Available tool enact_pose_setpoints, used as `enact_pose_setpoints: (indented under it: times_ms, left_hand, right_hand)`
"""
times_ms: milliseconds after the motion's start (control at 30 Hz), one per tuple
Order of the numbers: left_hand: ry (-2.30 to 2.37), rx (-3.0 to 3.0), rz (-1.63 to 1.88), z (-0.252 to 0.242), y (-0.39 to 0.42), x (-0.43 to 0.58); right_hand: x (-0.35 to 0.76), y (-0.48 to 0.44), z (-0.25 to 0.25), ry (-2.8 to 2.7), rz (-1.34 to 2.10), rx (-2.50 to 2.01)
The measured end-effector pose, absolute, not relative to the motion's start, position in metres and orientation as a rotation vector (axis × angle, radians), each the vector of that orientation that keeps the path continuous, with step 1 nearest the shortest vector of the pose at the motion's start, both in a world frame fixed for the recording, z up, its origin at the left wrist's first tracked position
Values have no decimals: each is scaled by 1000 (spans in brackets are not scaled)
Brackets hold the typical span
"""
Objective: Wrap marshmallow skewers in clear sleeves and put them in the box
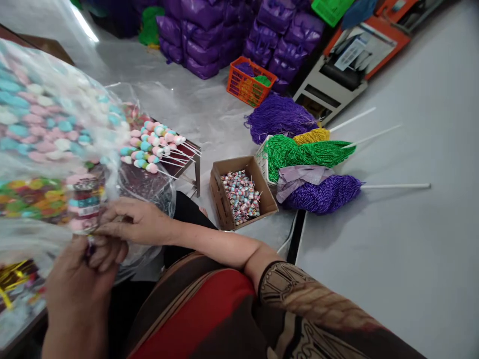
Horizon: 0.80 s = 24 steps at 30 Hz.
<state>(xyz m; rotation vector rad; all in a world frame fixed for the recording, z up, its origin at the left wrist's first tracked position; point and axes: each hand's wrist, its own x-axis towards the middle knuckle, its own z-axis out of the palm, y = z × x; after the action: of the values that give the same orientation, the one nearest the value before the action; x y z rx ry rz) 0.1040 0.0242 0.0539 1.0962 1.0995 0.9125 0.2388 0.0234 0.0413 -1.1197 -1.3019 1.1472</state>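
Observation:
A marshmallow lollipop in a clear printed wrapper (83, 205) stands upright between my hands, its layers pink, blue and white. My left hand (84, 267) is closed round its lower end, where the wrapper gathers. Beside it, my right hand (138, 219) pinches at the bottom of the wrapper; its fingertips partly overlap the left fingers. Behind the lollipop lies a large clear bag of pink, blue and white marshmallows (41, 117). Colourful gummy candies (33, 199) show below that bag. Unwrapped marshmallow sticks (153, 144) are piled on a dark stool (196, 159).
On the floor, a cardboard box (267, 199) holds many wrapped lollipops. Bundles of green (310, 152) and purple cord (324, 194) lean beyond it. Farther off are an orange crate (245, 92) and stacked purple packages (204, 35). Gold ties (15, 279) lie at lower left.

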Motion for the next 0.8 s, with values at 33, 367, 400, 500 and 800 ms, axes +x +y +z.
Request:
enact_pose_setpoints:
  times_ms: [33, 367, 400, 500, 800]
  left_hand:
    - [1108, 987, 875, 56, 24, 108]
    - [1201, 732, 769, 63, 6, 116]
    - [1196, 729, 770, 64, 5, 117]
    - [1184, 739, 771, 67, 5, 124]
    - [1149, 849, 754, 79, 6, 151]
  right_hand:
    - [245, 24, 43, -1311, 1130, -1118]
    - [259, 20, 35, -1264, 1282, -938]
    - [258, 20, 35, -1241, 1281, -944]
    - [256, 18, 32, -1159, 1257, -972]
    - [257, 13, 31, -1162, 965, -1065]
